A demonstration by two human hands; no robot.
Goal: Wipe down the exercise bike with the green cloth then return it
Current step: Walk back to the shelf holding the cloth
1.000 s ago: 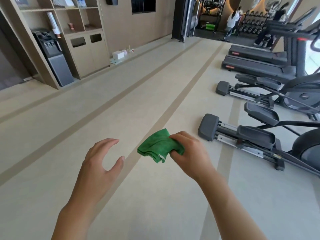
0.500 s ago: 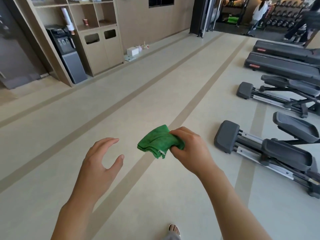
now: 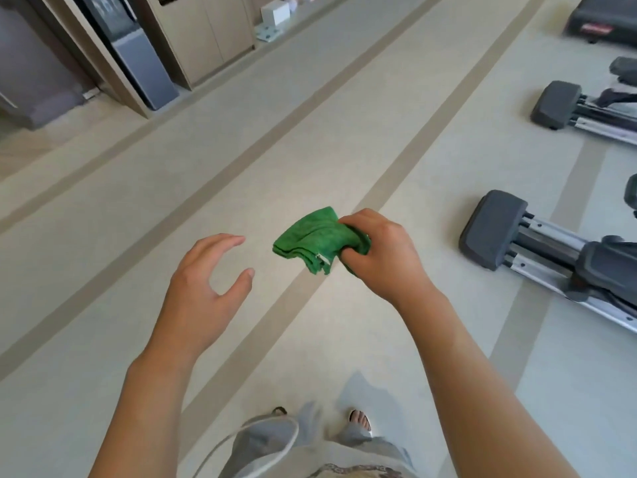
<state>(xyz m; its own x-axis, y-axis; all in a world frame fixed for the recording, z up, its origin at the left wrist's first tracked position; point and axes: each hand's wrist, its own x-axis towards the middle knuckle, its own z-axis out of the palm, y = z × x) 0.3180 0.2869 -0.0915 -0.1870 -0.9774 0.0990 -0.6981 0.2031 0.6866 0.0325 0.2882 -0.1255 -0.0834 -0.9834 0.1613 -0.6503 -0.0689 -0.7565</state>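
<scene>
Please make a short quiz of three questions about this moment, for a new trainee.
1. True or false: the green cloth is lying on the floor.
2. Which hand grips the cloth? A) left hand B) right hand C) both hands
3. Fill in: the left hand is open and holds ____.

Key
1. False: it is held in the air, bunched up.
2. B.
3. Nothing; its fingers are spread, apart from the cloth.
</scene>
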